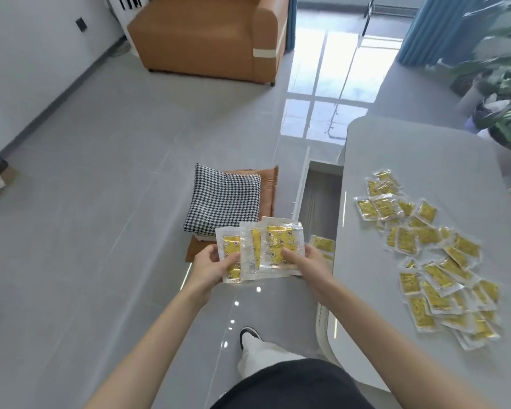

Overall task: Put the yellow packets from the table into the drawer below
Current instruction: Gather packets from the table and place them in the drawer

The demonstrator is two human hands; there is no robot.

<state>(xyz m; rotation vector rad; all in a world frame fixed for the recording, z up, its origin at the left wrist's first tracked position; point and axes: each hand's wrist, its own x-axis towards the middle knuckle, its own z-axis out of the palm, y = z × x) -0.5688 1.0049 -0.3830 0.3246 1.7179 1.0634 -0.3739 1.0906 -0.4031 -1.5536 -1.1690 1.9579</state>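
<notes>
Both hands are busy here: the left hand (211, 264) pinches the lower left of a fanned handful of flat yellow packets in clear plastic wrap (266, 246), thumb on top, while the right hand (304, 259) grips the fan's lower right, fingers pressed on the front packet. The fan hangs off the left edge of the pale grey rounded table (410, 149), just beside the open grey drawer (319, 196) under that edge, where a couple of stowed packets (323, 243) already lie at the near end. A loose spread of packets (434, 261) covers the table's near right part. They look light, floppy and slick, likely to slip from a fan, so squaring the stack and pinching across the sealed margins seems wise. The drawer's far end shows bare floor, good room for a drop. The black-and-white houndstooth cushion (223, 199) sits left, apart from the path.
</notes>
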